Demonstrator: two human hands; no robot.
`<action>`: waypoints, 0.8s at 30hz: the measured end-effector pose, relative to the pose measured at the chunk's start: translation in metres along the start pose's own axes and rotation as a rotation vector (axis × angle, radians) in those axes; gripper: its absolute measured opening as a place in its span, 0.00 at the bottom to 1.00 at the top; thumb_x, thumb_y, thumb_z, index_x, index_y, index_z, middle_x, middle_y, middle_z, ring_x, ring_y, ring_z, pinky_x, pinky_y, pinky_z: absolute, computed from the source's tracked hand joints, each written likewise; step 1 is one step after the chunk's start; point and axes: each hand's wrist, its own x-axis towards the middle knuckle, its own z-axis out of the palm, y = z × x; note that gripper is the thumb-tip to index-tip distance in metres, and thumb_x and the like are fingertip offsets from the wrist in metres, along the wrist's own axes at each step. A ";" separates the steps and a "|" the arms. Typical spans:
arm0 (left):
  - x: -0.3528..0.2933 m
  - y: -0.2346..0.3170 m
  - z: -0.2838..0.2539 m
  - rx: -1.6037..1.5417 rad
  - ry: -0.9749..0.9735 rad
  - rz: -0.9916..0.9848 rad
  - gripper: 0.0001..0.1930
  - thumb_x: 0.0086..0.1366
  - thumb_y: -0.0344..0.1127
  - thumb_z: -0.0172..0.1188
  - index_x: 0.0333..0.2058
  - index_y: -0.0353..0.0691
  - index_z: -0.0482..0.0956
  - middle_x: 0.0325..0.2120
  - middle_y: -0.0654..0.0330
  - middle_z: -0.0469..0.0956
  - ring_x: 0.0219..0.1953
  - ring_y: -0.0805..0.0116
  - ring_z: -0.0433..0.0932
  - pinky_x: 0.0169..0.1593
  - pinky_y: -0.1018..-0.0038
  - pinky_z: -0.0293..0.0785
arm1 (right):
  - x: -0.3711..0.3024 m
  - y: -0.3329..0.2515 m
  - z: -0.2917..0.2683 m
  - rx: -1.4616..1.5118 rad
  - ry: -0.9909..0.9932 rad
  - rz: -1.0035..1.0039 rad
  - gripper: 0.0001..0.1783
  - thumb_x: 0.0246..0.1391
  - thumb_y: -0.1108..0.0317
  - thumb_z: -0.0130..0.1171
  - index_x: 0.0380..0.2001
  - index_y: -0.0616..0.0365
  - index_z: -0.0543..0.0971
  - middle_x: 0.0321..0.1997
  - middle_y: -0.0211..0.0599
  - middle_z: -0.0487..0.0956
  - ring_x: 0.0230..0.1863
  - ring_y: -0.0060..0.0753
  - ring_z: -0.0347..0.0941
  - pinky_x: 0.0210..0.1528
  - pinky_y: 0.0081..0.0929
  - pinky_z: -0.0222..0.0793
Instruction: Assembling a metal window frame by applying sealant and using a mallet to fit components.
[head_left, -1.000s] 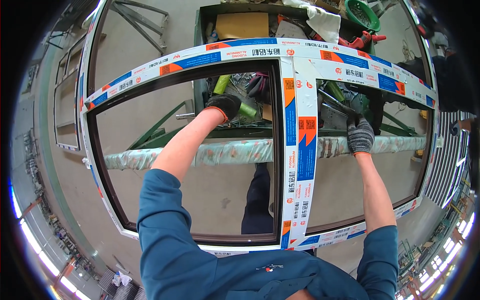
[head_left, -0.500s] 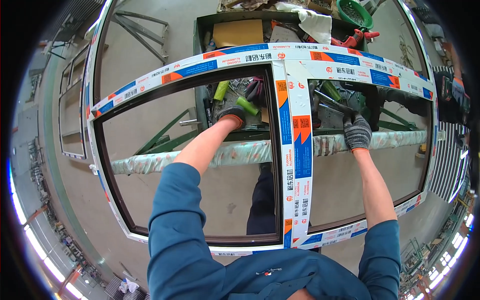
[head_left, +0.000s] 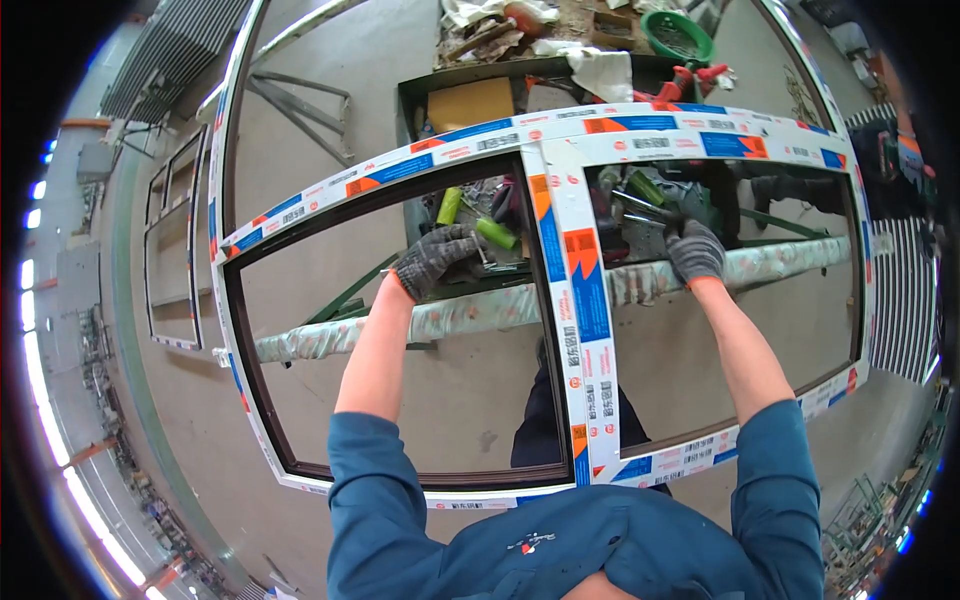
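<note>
Before me lies a large window frame [head_left: 590, 300] wrapped in white, blue and orange protective film, with dark inner edges. Through its left opening reaches my left hand [head_left: 438, 262] in a grey knit glove, fingers curled and closed beside a lime-green cylinder [head_left: 497, 234]; what they hold, if anything, is hidden. My right hand [head_left: 696, 252], gloved alike, is in the right opening. Its fingers are bent closed near the end of silver rod-like tools [head_left: 642, 208]; whether it grips one is unclear. A second green cylinder [head_left: 449, 206] stands in the tray below the frame.
A film-wrapped support bar [head_left: 460, 312] runs under the frame. Beyond it, a green metal tray [head_left: 408, 105] holds cardboard and tools, with a green bowl [head_left: 677, 38] and a red-handled tool [head_left: 690, 82] behind. Another frame [head_left: 150, 260] leans at left. Someone in dark clothing [head_left: 885, 165] is at right.
My left hand has drawn back from between the green cylinders toward the tray's near edge. My right hand has shifted slightly left in view and stays by the tools. The view itself has moved.
</note>
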 end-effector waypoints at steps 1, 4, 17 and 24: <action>-0.005 -0.004 0.003 0.008 -0.021 0.000 0.13 0.63 0.38 0.62 0.43 0.38 0.77 0.33 0.63 0.80 0.36 0.72 0.81 0.43 0.75 0.79 | 0.004 0.009 0.003 0.003 0.000 -0.027 0.21 0.53 0.48 0.52 0.39 0.52 0.81 0.40 0.51 0.81 0.43 0.53 0.77 0.48 0.46 0.71; -0.023 -0.013 0.020 0.145 0.299 0.159 0.10 0.65 0.38 0.59 0.42 0.42 0.78 0.30 0.67 0.78 0.33 0.77 0.78 0.37 0.78 0.76 | 0.001 -0.001 -0.003 0.041 -0.008 -0.032 0.21 0.51 0.48 0.53 0.36 0.52 0.82 0.38 0.51 0.81 0.42 0.53 0.78 0.48 0.46 0.72; -0.015 -0.093 0.255 0.843 0.596 0.834 0.08 0.58 0.28 0.59 0.38 0.37 0.74 0.27 0.55 0.76 0.30 0.55 0.76 0.38 0.62 0.73 | 0.081 -0.079 0.071 0.269 -0.194 -0.304 0.38 0.46 0.38 0.57 0.52 0.58 0.76 0.48 0.57 0.78 0.49 0.56 0.75 0.52 0.44 0.70; 0.000 -0.102 0.274 1.396 0.402 0.869 0.13 0.50 0.31 0.61 0.36 0.40 0.74 0.27 0.54 0.77 0.29 0.52 0.77 0.33 0.58 0.70 | 0.084 -0.125 0.094 0.346 -0.379 -0.351 0.41 0.38 0.43 0.66 0.47 0.68 0.77 0.47 0.64 0.77 0.52 0.55 0.75 0.56 0.40 0.69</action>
